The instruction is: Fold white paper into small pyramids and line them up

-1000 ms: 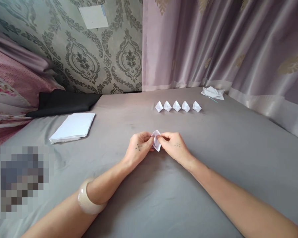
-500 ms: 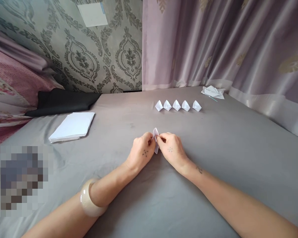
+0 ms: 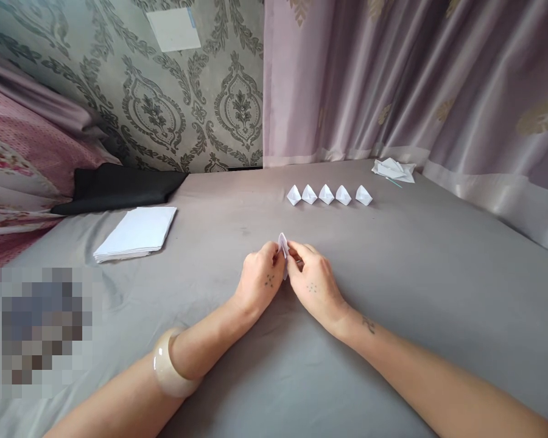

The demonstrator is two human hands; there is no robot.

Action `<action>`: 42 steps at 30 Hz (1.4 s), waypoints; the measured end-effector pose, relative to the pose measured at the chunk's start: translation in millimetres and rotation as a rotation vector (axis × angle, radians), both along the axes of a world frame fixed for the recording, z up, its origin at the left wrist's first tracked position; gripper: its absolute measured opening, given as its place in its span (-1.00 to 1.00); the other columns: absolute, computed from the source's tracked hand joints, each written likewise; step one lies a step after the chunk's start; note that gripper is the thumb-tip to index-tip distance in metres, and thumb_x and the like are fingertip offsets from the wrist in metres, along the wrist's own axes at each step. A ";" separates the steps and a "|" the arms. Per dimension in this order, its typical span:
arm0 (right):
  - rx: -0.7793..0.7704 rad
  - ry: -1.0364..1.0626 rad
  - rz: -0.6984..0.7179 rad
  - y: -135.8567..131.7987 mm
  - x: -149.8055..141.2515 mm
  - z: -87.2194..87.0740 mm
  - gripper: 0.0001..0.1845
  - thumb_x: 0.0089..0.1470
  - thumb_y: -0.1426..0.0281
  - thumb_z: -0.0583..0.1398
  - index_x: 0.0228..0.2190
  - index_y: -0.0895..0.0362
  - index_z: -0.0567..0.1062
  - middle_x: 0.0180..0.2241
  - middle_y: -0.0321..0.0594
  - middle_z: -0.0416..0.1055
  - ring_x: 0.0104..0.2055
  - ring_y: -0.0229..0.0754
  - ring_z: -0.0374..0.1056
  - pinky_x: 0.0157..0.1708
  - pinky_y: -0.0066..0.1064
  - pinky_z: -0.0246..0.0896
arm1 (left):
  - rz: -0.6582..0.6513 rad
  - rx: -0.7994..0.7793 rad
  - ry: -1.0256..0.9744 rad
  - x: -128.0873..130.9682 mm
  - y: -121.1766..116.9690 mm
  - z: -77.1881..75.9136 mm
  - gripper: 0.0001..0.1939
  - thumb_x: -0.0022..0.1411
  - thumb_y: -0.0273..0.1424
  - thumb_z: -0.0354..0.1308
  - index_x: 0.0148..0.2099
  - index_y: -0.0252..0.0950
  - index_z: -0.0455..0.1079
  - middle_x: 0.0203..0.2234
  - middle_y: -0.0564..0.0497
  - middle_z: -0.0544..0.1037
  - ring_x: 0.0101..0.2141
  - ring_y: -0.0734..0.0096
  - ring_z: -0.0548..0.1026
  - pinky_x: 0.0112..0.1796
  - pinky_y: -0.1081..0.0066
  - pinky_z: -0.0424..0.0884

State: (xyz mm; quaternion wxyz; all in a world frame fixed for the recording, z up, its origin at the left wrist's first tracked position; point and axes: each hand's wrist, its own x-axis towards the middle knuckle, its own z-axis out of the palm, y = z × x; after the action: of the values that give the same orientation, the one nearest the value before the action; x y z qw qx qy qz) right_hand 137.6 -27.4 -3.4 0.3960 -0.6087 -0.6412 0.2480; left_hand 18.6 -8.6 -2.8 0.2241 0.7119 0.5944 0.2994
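A small folded white paper [image 3: 282, 243] stands upright between my two hands, narrow side toward me, over the grey sheet. My left hand [image 3: 263, 277] pinches its left side, with the fingertips partly hidden behind the thumb. On the other side, my right hand [image 3: 311, 274] has its thumb and fingers closed at the paper's right face. Much of the paper's lower part is covered by the hands. Beyond them, several folded paper boats [image 3: 326, 194] stand in a row.
A stack of white paper [image 3: 137, 233] lies at the left, near a black cloth [image 3: 123, 187]. More folded white papers [image 3: 394, 170] and a thin greenish stick [image 3: 394, 182] rest at the far right by the curtain [image 3: 347, 79]. The patterned wall [image 3: 201, 79] bounds the back.
The folded paper now leans slightly left and looks narrower from here. My right hand's fingers have shifted along its right side; my left hand keeps its pinch.
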 end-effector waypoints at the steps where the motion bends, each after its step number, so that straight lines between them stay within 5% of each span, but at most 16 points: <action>1: 0.000 0.004 0.007 -1.2 -1.0 0.5 -0.66 0.13 0.50 0.04 -0.10 0.15 0.49 -0.16 -0.07 0.47 -0.18 -0.12 0.41 -0.14 -0.31 0.29 | -0.001 -0.009 -0.012 -0.2 0.0 0.5 -0.74 0.27 -0.34 -0.07 -0.47 -0.25 0.23 -0.65 0.12 0.33 -0.62 0.54 0.17 -0.52 0.50 0.10; 4: 0.005 0.025 0.009 -3.4 -2.3 1.7 -0.59 0.10 0.56 0.01 -0.06 0.19 0.47 -0.12 -0.04 0.49 -0.09 -0.10 0.42 -0.06 -0.29 0.29 | -0.065 -0.051 -0.082 -0.8 -0.7 2.5 -0.85 0.21 -0.42 -0.04 -0.30 -0.24 0.36 -0.56 0.06 0.45 -0.56 0.48 0.34 -0.47 0.50 0.22; 7: -0.015 0.123 0.011 -1.2 -0.1 0.4 -0.52 0.04 0.63 -0.02 -0.04 0.18 0.45 -0.12 -0.07 0.51 -0.04 -0.15 0.42 -0.01 -0.32 0.29 | -0.154 -0.088 -0.141 -2.4 -0.3 4.8 -0.73 0.14 -0.46 0.03 -0.09 -0.22 0.37 -0.45 0.04 0.52 -0.44 0.41 0.45 -0.39 0.48 0.32; 14: -0.163 0.261 0.008 19.4 21.4 2.5 -0.52 -0.07 0.51 0.16 -0.04 0.14 0.42 -0.14 -0.13 0.51 -0.16 -0.17 0.45 -0.12 -0.32 0.33 | -0.217 -0.060 -0.150 -11.2 8.7 4.1 -0.74 0.27 -0.34 -0.02 -0.05 -0.21 0.39 -0.37 0.06 0.55 -0.41 0.45 0.43 -0.37 0.48 0.30; 19: -0.312 0.416 0.311 26.7 39.8 14.5 -0.72 -0.04 0.29 0.26 -0.24 0.12 0.55 -0.26 -0.21 0.53 -0.15 -0.17 0.41 -0.09 -0.31 0.28 | -0.282 -0.148 -0.279 -14.6 12.3 2.6 -0.50 0.23 -0.29 0.09 0.19 -0.22 0.14 -0.28 0.01 0.58 -0.36 0.44 0.43 -0.31 0.45 0.30; 22: -0.335 0.564 0.332 30.0 44.7 12.9 -0.75 -0.06 0.24 0.30 -0.34 0.13 0.59 -0.34 -0.23 0.54 -0.21 -0.19 0.41 -0.09 -0.30 0.25 | -0.272 -0.298 -0.497 -16.2 16.0 4.5 -0.46 0.16 -0.21 0.20 0.14 -0.27 0.22 -0.29 -0.03 0.58 -0.35 0.42 0.46 -0.29 0.43 0.33; 27: -0.410 0.820 0.298 32.8 44.1 9.3 -0.71 -0.14 0.20 0.37 -0.35 0.09 0.61 -0.32 -0.25 0.54 -0.22 -0.22 0.40 -0.15 -0.35 0.23 | -0.275 -0.421 -0.800 -18.0 22.6 8.0 -0.69 0.09 -0.22 0.30 -0.22 -0.36 0.50 -0.38 -0.04 0.58 -0.39 0.47 0.45 -0.25 0.43 0.36; 42: -0.521 0.864 0.265 33.2 40.3 6.5 -0.72 -0.20 0.21 0.41 -0.45 0.13 0.63 -0.47 -0.27 0.48 -0.42 -0.32 0.35 -0.35 -0.45 0.28 | -0.226 -0.441 -0.820 -19.7 23.8 10.0 -0.71 0.09 -0.21 0.29 -0.37 -0.38 0.47 -0.58 0.04 0.52 -0.60 0.54 0.40 -0.45 0.45 0.32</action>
State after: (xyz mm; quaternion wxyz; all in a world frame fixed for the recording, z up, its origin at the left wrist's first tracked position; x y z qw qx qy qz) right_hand 177.8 5.8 3.1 0.4249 -0.4431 -0.4079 0.6759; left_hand -1.1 15.2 7.1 0.6171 0.5307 0.4250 0.3961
